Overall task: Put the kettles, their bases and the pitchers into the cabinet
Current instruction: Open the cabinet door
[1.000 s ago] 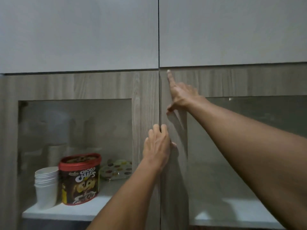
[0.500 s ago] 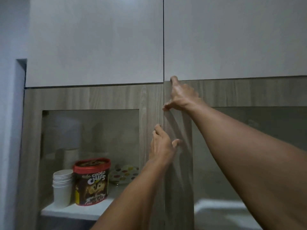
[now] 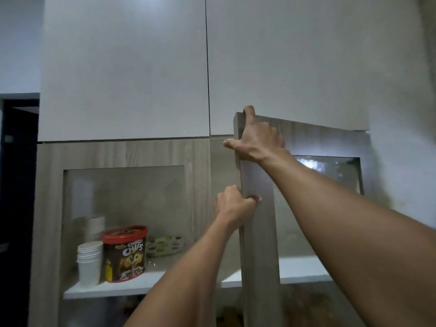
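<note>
A wood-grain cabinet with two glass-paned doors fills the view. Its right door (image 3: 258,232) stands partly swung out toward me. My right hand (image 3: 256,140) holds the door's top left corner, fingertips hooked over the top edge. My left hand (image 3: 233,206) grips the door's free vertical edge lower down, fingers curled behind it. The left door (image 3: 198,185) stays closed. No kettle, base or pitcher is in view.
Behind the left glass, a white shelf (image 3: 141,286) carries a stack of white cups (image 3: 89,263), a red-lidded Choco Chips tub (image 3: 125,253) and a dotted container (image 3: 165,245). White upper cabinet doors (image 3: 122,67) sit above. A dark doorway (image 3: 16,173) lies left.
The right door was closed with both hands at its seam; now it has swung out toward me, with both hands holding its edge.
</note>
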`<state>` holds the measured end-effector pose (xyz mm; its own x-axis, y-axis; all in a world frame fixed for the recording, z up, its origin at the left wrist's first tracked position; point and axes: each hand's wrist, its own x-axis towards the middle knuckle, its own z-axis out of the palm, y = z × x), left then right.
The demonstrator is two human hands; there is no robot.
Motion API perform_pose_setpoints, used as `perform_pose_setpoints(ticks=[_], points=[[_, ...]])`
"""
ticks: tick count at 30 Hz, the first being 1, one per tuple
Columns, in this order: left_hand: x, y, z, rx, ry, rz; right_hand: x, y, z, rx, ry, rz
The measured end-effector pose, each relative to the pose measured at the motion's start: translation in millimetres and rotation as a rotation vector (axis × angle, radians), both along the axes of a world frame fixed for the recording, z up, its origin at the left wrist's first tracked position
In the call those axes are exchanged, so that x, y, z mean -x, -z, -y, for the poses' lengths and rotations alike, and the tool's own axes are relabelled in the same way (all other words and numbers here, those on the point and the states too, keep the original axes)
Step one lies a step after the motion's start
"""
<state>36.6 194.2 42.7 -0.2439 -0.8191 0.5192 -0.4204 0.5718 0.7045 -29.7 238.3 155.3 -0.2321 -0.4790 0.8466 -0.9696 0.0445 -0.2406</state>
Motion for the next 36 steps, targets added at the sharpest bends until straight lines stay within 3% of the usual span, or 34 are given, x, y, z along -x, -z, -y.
perform_pose_setpoints(ticks=[7, 15, 25, 28, 32, 36], points=[[24, 5, -128, 0.054, 0.153, 0.012, 15, 10, -126, 0.126, 0.183, 0.042], [87, 9, -262, 0.196, 0.236, 0.102, 80, 22, -246, 0.091, 0.387, 0.187], [223, 29, -352, 0.087, 0.579, -0.055, 222, 32, -363, 0.227, 0.422, 0.209], [274, 39, -376, 0.1, 0.597, -0.059, 272, 35, -393, 0.252, 0.394, 0.24], [339, 49, -415, 0.127, 0.611, 0.017, 346, 42, -429, 0.275, 0.359, 0.42], [388, 53, -431, 0.099, 0.643, 0.235, 410, 63, -455, 0.274, 0.399, 0.582]])
